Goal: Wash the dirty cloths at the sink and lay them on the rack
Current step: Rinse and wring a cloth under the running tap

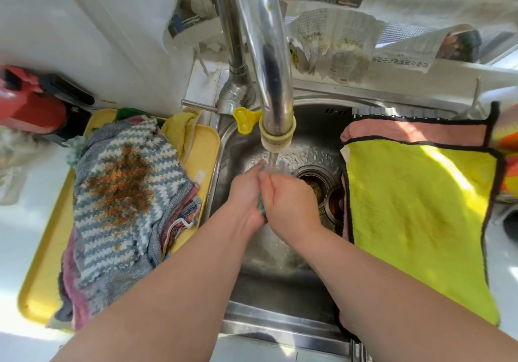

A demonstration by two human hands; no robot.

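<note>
Under the running faucet [269, 61], my left hand [246, 193] and my right hand [286, 196] press together around a small greenish cloth [261, 207], of which only a thin edge shows between the palms. Water falls onto my fingers above the steel sink [266, 260]. On the left, a pile of dirty cloths lies on a yellow tray [42, 277], topped by a grey-and-white striped cloth [117, 201] with a brown stain. A yellow cloth with black trim [414, 221] lies spread on the rack at the right, with a pink cloth [414, 133] behind it.
The sink drain [316, 179] with its strainer sits just right of my hands. A red and black appliance [33, 103] stands at the far left. Newspaper sheets [336, 42] line the wall behind the faucet. A yellow towel [182, 129] lies at the tray's back corner.
</note>
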